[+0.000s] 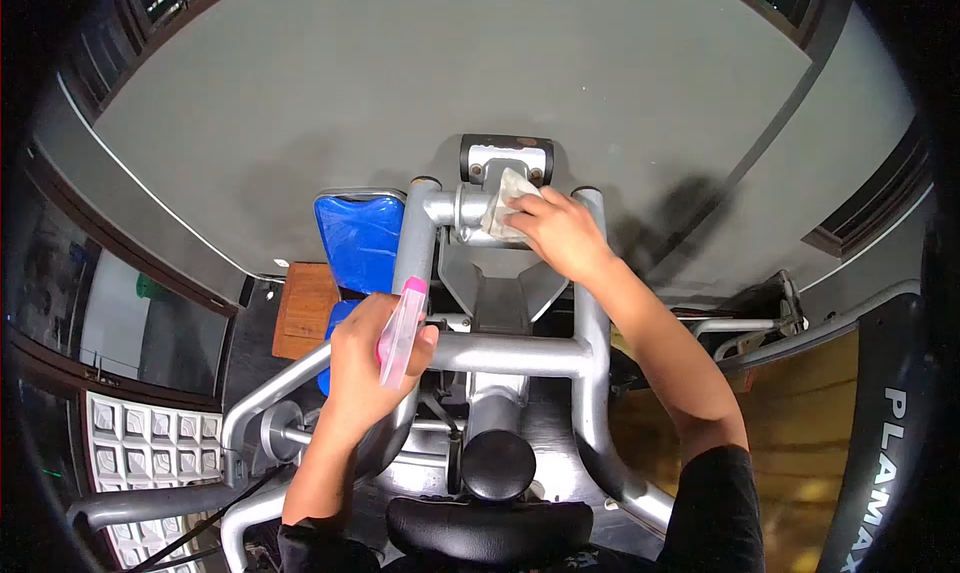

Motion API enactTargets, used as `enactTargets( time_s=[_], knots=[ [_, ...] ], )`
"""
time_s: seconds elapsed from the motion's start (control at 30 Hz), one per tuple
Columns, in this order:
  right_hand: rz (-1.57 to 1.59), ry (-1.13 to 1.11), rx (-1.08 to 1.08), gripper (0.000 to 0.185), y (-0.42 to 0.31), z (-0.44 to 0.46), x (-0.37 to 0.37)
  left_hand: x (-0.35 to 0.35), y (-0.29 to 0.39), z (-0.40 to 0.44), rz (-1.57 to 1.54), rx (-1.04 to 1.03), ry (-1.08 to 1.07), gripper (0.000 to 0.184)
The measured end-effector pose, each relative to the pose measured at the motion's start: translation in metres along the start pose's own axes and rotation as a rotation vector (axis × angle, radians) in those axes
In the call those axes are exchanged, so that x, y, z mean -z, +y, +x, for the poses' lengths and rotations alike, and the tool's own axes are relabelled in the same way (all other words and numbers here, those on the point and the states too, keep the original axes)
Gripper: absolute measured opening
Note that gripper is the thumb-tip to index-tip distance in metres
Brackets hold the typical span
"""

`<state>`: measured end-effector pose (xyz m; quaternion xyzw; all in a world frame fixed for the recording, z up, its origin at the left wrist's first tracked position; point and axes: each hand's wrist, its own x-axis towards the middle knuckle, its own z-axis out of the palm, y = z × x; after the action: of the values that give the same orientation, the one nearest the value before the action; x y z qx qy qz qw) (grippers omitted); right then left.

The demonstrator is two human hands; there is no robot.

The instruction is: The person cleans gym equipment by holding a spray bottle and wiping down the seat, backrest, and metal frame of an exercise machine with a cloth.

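The right hand has its fingers bent onto a white cloth, gripping it against the upper tube of the silver frame. The cloth lies between the tops of the left upright and the right upright, with its upper edge just below the black-ended bracket. The hand covers the right end of the upper tube.

The left hand is closed around a clear bottle with a pink end, held tilted in front of the left upright. Whether this hand touches the frame cannot be determined.

Clearances: a gap separates the upper tube from the crossbar, partly occupied by the central column. The right forearm passes over the right upright. To the left, the blue pad stands near the outer edge of the left upright. Behind the frame is the grey wall. At the near edge, the round black cap and black pad lie between the forearms.
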<state>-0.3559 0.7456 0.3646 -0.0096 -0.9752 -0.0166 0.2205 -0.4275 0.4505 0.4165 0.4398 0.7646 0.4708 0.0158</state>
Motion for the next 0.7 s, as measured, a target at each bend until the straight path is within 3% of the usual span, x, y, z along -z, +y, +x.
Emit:
enactTargets(
  time_s=[0.2,0.47,0.7],
  knots=[
    [0.089,0.01,0.059,0.036,-0.013,0.04,-0.015,0.002,-0.001,0.0,0.001,0.032,-0.003,0.02],
    [0.148,-0.098,0.036,0.041,-0.003,0.015,0.003,0.006,-0.005,-0.006,-0.037,0.037,0.005,0.02],
    [0.12,-0.004,0.093,0.039,-0.008,0.051,-0.013,0.007,-0.004,-0.006,-0.018,0.016,-0.006,0.019]
  ],
)
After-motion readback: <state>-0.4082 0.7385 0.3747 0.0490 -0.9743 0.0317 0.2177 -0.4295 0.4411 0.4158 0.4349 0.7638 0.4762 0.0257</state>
